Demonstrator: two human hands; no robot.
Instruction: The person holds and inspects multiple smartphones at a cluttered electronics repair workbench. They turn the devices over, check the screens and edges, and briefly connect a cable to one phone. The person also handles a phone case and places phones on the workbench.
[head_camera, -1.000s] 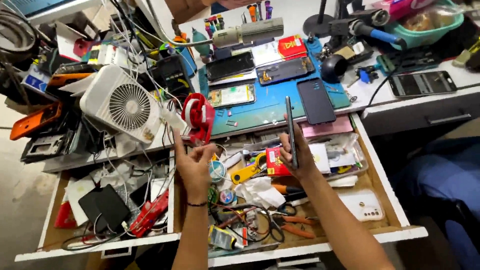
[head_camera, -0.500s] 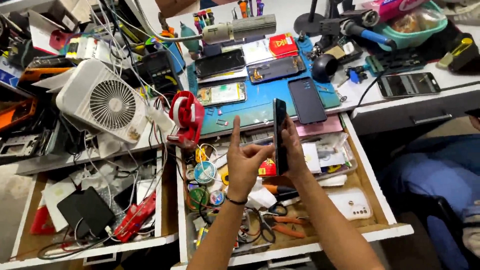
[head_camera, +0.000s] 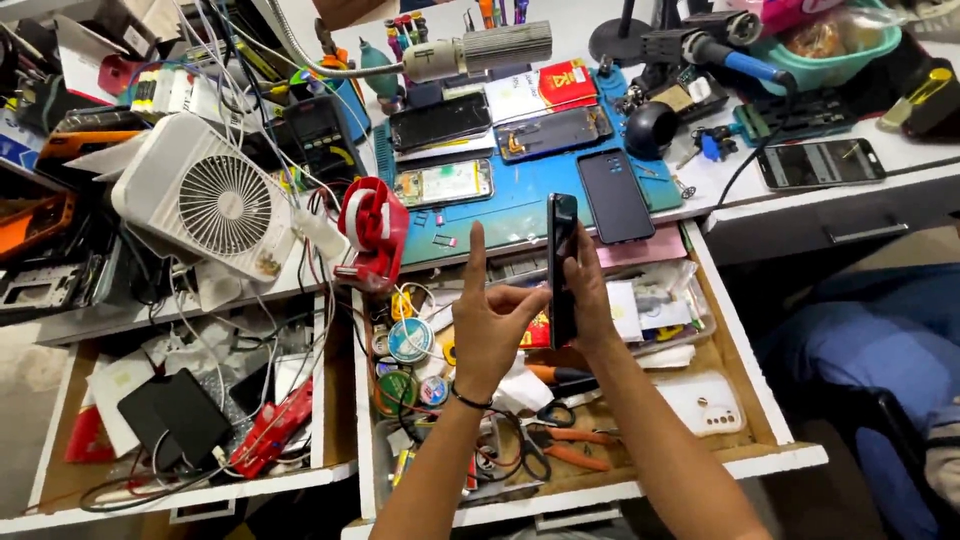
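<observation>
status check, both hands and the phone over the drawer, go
Right hand grips the black phone upright, edge-on. Left hand pinches its near edge, index finger raised. Open drawer of tools and wire spools below; nothing blocks either hand.

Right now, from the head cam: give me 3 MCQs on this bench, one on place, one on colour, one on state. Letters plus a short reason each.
1. Where is the dark phone held?
A. Over the open drawer
B. On the floor
C. Inside the white fan

2. What colour is the work mat on the desk?
A. Yellow
B. Blue
C. Black

3. How is the held phone oriented?
A. Flat, screen up
B. Folded in half
C. Upright, edge toward the camera

Answers:
1 A: both hands hold it above the drawer's clutter.
2 B: the mat under the laid-out phones is blue.
3 C: the right hand grips it on edge and the left hand pinches its side.
</observation>
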